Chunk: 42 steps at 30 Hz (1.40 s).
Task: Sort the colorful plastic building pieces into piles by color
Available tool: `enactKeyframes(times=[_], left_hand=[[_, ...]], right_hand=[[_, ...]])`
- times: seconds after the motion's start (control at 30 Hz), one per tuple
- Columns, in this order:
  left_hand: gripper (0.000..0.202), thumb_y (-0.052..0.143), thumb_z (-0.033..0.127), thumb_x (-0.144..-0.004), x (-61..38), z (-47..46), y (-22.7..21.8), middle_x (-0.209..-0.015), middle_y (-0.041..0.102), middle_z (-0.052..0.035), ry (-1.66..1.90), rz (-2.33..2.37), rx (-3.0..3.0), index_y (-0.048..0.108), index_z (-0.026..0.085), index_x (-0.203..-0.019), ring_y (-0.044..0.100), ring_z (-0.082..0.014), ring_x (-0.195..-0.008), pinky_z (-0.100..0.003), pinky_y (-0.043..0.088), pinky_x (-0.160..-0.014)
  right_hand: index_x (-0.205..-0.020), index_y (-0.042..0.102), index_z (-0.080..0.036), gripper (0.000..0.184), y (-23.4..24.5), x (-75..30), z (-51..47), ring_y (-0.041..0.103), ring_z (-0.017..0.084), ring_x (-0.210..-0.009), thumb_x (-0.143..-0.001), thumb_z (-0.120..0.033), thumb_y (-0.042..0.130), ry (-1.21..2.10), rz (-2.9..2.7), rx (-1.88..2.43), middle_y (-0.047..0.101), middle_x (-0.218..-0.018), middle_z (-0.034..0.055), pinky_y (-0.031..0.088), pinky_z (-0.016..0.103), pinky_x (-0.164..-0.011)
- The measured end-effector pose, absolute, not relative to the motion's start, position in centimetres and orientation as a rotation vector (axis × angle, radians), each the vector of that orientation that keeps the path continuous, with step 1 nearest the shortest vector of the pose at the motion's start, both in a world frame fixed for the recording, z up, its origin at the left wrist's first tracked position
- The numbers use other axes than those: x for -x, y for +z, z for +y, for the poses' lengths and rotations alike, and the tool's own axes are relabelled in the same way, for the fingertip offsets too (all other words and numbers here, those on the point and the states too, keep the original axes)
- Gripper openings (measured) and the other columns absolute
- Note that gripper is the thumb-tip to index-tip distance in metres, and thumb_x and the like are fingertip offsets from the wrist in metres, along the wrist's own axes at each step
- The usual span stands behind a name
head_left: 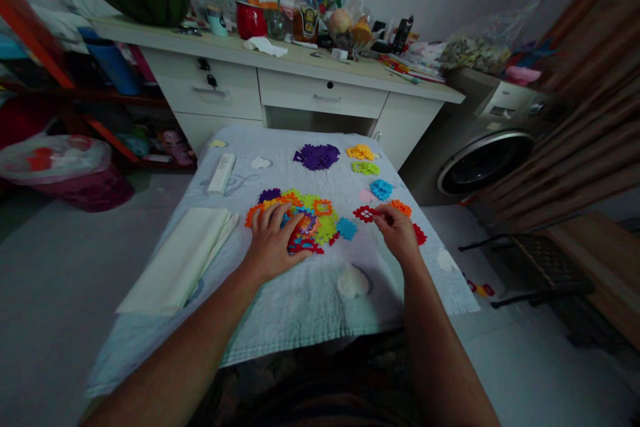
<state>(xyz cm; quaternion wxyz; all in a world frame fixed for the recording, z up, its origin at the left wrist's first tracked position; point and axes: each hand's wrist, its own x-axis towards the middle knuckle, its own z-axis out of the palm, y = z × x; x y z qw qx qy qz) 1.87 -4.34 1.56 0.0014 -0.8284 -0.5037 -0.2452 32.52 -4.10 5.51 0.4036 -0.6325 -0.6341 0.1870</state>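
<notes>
My left hand (273, 233) lies with spread fingers on a mixed heap of notched plastic building pieces (327, 223) in green, orange, red, blue and purple. Between finger and thumb of my right hand (397, 230) is a red notched building piece (365, 214) with a cut-out middle. A blue piece (347, 228) lies at the heap's right edge. Around my right hand are sorted piles: orange pieces (401, 207), red pieces (419, 234) partly hidden by the hand, and blue pieces (381, 189). Farther back sit green (365, 167), yellow (360, 151) and purple piles (317, 156).
A pale cloth (300, 313) covers the table. On its left are a folded cream cloth (180, 260) and a white box (221, 174). Behind stands a cluttered white desk (215, 87), with a washing machine (480, 140) to the right and a lined bin (70, 173) at left.
</notes>
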Motion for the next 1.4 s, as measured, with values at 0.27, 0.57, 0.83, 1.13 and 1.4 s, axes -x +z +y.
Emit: enactKeyframes(times=[0.27,0.57,0.83,1.13,1.4], left_hand=[[0.075,0.069,0.065,-0.071,-1.9,-4.1,1.2,-0.144,0.043,-0.0131,-0.832,-1.602,2.591,0.053,0.028,-0.134,0.033,-0.0395,-0.135,-0.061,0.023,-0.113],[0.074,0.066,0.066,-0.073,-1.8,-4.2,1.1,-0.143,0.043,-0.0148,-0.826,-1.578,2.590,0.052,0.026,-0.134,0.034,-0.0385,-0.135,-0.058,0.026,-0.112],[0.079,0.069,0.066,-0.071,-1.8,-4.1,1.2,-0.143,0.042,-0.0150,-0.864,-1.575,2.609,0.051,0.026,-0.137,0.035,-0.0390,-0.133,-0.058,0.026,-0.113],[0.077,0.068,0.065,-0.071,-1.8,-4.1,1.2,-0.145,0.041,-0.0149,-0.869,-1.575,2.599,0.051,0.027,-0.136,0.035,-0.0399,-0.134,-0.060,0.026,-0.112],[0.069,0.065,0.063,-0.076,-1.8,-4.2,1.6,-0.142,0.044,-0.0146,-0.894,-1.576,2.591,0.055,0.024,-0.131,0.036,-0.0373,-0.134,-0.059,0.026,-0.113]], right_hand=[[-0.091,0.072,-0.017,0.029,5.9,-38.3,-6.7,0.064,0.022,-0.085,-0.077,-0.024,0.048,0.168,-1.614,1.845,0.071,-0.094,0.0096,0.050,0.037,-0.083],[-0.097,0.073,-0.017,0.038,4.7,-40.2,-8.5,0.065,0.023,-0.096,-0.074,-0.015,0.042,0.139,-1.755,1.897,0.071,-0.101,0.0097,0.050,0.039,-0.091],[-0.087,0.073,-0.016,0.031,4.7,-40.3,-8.7,0.064,0.026,-0.093,-0.073,-0.015,0.045,0.029,-1.783,1.928,0.070,-0.093,0.0122,0.049,0.042,-0.093],[-0.103,0.069,-0.018,0.026,5.5,-32.4,-6.2,0.060,0.024,-0.105,-0.082,-0.018,0.054,0.238,-2.003,1.641,0.068,-0.108,0.0106,0.044,0.041,-0.099],[-0.122,0.062,-0.015,0.040,4.5,-27.3,-4.5,0.055,0.024,-0.112,-0.082,-0.019,0.062,0.350,-2.291,1.716,0.062,-0.120,0.0132,0.040,0.039,-0.101]])
